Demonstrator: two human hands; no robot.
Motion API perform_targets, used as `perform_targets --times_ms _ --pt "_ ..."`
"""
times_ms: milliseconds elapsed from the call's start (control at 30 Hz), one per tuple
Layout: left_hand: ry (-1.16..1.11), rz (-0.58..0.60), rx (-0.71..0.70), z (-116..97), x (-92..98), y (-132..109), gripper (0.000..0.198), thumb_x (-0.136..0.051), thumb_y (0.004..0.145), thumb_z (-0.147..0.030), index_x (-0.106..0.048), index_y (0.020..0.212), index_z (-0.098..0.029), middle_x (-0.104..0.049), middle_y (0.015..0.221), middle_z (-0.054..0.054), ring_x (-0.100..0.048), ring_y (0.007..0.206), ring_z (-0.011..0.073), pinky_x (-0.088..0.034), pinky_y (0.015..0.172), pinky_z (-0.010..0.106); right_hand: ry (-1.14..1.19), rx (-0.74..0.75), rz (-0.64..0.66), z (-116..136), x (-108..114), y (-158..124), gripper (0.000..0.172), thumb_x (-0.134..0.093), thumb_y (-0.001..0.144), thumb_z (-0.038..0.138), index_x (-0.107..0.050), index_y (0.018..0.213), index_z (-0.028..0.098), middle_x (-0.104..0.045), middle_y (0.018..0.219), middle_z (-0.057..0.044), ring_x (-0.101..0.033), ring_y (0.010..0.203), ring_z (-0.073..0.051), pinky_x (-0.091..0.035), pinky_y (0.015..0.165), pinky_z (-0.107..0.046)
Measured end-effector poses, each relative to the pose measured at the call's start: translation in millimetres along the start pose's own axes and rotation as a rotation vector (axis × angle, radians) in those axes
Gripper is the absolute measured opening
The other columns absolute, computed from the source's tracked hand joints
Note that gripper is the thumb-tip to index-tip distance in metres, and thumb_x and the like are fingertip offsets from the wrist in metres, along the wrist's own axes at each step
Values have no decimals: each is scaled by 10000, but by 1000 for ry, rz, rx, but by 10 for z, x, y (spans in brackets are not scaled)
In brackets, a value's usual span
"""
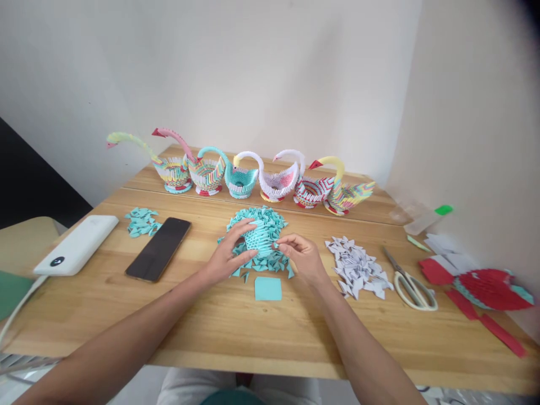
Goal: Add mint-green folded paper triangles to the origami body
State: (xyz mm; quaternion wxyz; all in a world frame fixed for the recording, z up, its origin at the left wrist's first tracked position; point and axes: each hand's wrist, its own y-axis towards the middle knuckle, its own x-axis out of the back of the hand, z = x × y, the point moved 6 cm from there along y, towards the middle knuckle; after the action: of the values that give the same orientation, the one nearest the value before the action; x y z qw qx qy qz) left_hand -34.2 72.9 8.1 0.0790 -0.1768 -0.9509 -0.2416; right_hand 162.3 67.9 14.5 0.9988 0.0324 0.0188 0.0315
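My left hand (231, 251) is curled around the left side of a turquoise block of interlocked folded paper pieces (260, 238), thumb below and fingers above. At the block's right side my right hand (302, 254) pinches a small turquoise folded paper piece (275, 245) between thumb and forefinger. It is too small to tell whether this piece touches the block. Behind and beneath lies a heap of loose turquoise folded pieces (273, 216). A flat turquoise paper rectangle (268, 289) rests on the wood just in front.
Several paper swans (240, 181) line the table's back. White folded pieces (358, 268), scissors (411, 284), a green-capped bottle (428, 220) and a red paper model (493, 288) lie right. To the left are a phone (159, 248), a power bank (76, 245) and a small turquoise pile (142, 221).
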Motion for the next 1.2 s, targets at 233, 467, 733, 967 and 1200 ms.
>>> perform_targets --times_ms 233,467,733,967,1200 --pt "53 0 -43 -55 9 10 514 -673 870 -342 -541 1363 -279 -432 1523 135 -376 1431 301 -365 1144 483 -25 -3 1 0 -9 8 372 -845 618 530 -733 752 202 -719 726 -35 -615 645 -153 -463 583 -262" --pt "97 17 -108 -104 4 13 514 -668 877 -324 -531 1371 -285 -440 1518 134 -369 1442 292 -330 1168 491 -15 -20 2 -5 -22 6 385 -857 588 539 -731 726 202 -707 691 -28 -601 619 -142 -459 565 -252" --pt "138 18 -142 -144 9 14 509 -668 880 -320 -541 1372 -291 -442 1516 132 -397 1430 284 -340 1165 472 1 -46 -4 38 -50 -10 400 -862 566 549 -724 706 201 -684 648 -15 -572 562 -121 -428 519 -234" --pt "144 16 -165 -193 25 23 499 -682 867 -334 -581 1354 -295 -470 1494 135 -442 1394 296 -352 1155 504 -12 -56 31 12 -58 -2 390 -865 580 525 -706 719 197 -703 680 -24 -620 604 -147 -468 562 -261" --pt "200 40 -201 -183 4 12 514 -688 863 -320 -577 1364 -315 -453 1510 129 -443 1394 301 -354 1153 507 -52 -55 117 27 -89 -40 486 -843 671 428 -655 1071 226 -735 745 -4 -653 657 -157 -500 631 -273"
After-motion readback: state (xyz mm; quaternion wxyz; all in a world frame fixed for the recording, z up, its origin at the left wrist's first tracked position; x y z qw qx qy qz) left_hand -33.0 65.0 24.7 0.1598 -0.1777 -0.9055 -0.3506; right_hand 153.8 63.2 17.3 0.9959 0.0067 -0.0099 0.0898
